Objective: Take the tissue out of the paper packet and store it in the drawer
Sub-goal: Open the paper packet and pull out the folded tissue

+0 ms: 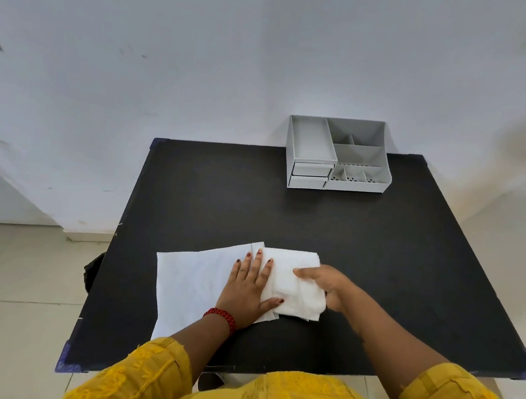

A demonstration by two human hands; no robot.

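The flat, smooth paper packet (pixel 193 285) is being pressed down by the left hand (pixel 246 287), fingers spread wide; soft, crumpled white tissue (pixel 293 282) is being gripped by the right hand (pixel 327 286).

A black counter (pixel 224 196) carried a flat white paper packet (pixel 190 284) near its front edge and a grey organiser (pixel 336 154) at the back.

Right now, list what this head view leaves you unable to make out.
- Paper packet: its mouth lies under the left hand, so how far the tissue still sits inside is hidden.
- Tissue: the right hand covers its right edge.
- Organiser: both drawers look shut, so their contents are hidden; handles are too small to see.
- Dark object left of the table: mostly cut off by the table edge.
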